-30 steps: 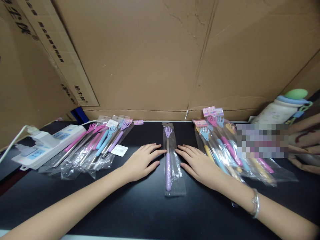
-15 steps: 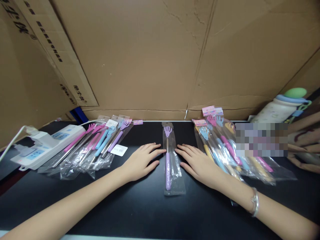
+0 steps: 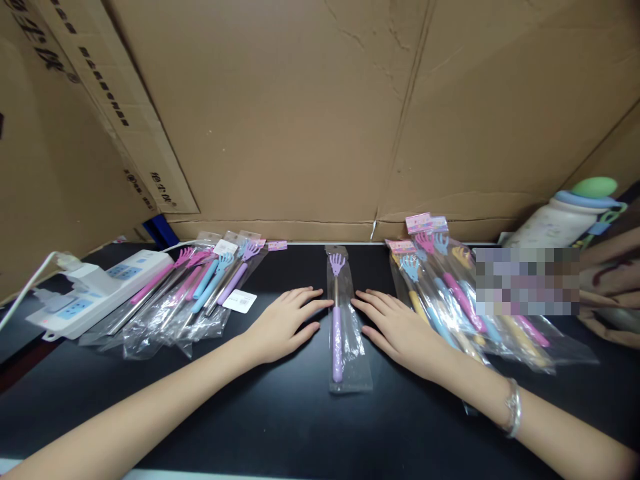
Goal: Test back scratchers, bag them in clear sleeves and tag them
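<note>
Between my hands a purple back scratcher (image 3: 337, 340) lies in a clear plastic bag, its claw end pointing away from me. My left hand (image 3: 283, 325) rests palm down on the black table, fingers spread, fingertips by the bag's left edge. On the other side my right hand (image 3: 400, 331) lies flat too, with fingers apart and tips close to the bag's right edge. Neither hand grips anything. Several bagged back scratchers (image 3: 207, 280) in pink, blue and purple lie to the left. Another pile of bagged back scratchers (image 3: 457, 287) sits beyond my right hand, partly covered by it.
A white power strip (image 3: 100, 293) with plugs and a cable is at the far left. At the back right leans a pale bottle (image 3: 555, 223) with a green-topped lid. Cardboard (image 3: 280, 120) walls the table's back. A blurred patch hides part of the right side.
The whole view has shifted very slightly. Both hands and the back scratcher between them keep their places.
</note>
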The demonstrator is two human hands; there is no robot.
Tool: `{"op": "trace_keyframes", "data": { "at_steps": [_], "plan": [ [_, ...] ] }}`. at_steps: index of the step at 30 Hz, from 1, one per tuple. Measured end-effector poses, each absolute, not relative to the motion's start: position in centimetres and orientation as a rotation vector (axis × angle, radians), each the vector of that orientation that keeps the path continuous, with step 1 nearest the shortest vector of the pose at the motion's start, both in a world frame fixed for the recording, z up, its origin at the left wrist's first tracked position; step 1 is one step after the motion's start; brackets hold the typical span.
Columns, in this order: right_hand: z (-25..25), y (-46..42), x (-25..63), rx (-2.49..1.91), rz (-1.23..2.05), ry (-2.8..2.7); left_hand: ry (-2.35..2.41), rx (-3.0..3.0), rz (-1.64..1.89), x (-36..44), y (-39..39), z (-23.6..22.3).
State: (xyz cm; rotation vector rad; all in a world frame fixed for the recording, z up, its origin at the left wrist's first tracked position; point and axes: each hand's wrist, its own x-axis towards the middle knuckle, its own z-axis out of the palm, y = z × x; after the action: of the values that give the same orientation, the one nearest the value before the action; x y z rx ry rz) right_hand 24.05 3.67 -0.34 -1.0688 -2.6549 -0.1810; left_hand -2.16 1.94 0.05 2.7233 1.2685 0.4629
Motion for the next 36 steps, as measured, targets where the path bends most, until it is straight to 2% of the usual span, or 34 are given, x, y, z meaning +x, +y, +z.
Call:
{"op": "trace_keyframes", "data": {
  "at_steps": [26, 30, 36],
  "plan": [
    [-0.37, 3.6, 24.14, -1.086, -0.161, -2.629, 1.228, 2.729, 0.525, -2.02, 1.84, 0.11],
    [0.0, 3.48, 24.06, -1.071, -0.063, -2.625, 1.171, 2.756, 0.452, -1.87, 1.78, 0.26],
    [0.39, 2.76, 23.58, -0.993, 0.282, -2.599, 1.154, 2.741, 0.472, -1.87, 1.74, 0.19]
  ]
}}
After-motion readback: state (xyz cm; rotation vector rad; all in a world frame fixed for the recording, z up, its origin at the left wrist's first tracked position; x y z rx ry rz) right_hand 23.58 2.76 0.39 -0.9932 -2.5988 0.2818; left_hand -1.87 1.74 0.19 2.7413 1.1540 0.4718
